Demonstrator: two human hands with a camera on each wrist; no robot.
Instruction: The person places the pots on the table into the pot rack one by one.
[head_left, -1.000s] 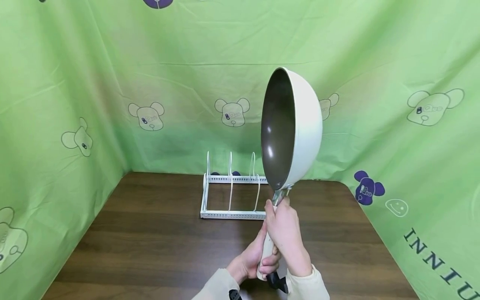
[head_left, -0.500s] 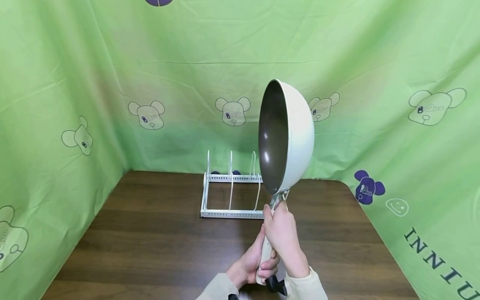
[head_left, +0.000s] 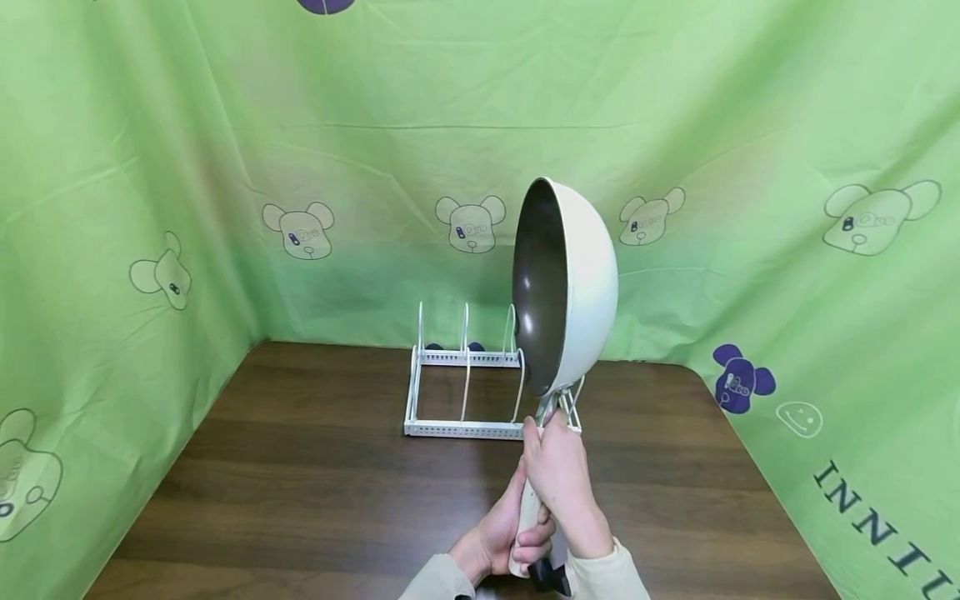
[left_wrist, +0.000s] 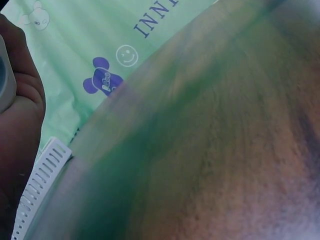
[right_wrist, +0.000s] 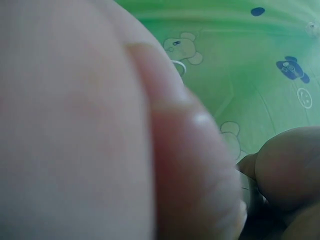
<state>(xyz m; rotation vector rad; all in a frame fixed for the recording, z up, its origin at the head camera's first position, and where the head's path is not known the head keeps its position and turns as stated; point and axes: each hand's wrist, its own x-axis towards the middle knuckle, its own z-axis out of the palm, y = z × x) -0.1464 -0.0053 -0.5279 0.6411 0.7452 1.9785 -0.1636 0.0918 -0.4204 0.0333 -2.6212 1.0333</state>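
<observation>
A deep wok (head_left: 588,283), white outside and dark inside, is held up on its edge in the head view, its hollow side facing left. My right hand (head_left: 561,467) grips the upper part of its pale handle (head_left: 527,517), close to the metal joint. Lower down, my left hand (head_left: 506,529) wraps the handle near its end. Behind the wok stands a white wire pan rack (head_left: 465,430), its right part partly hidden by the bowl and my right hand. Whether the bowl touches the rack, I cannot tell. Fingers (right_wrist: 195,165) fill much of the right wrist view.
The rack stands on a brown wooden table (head_left: 300,500) near its back edge, with several upright wire dividers (head_left: 467,383). A green printed cloth (head_left: 360,167) hangs behind the table and at both sides. A black object (head_left: 547,575) shows under my wrists.
Both hands have brought the wok down and slightly left, toward the rack. More of the rack's right end now shows beneath the bowl. The grip on the handle looks the same.
</observation>
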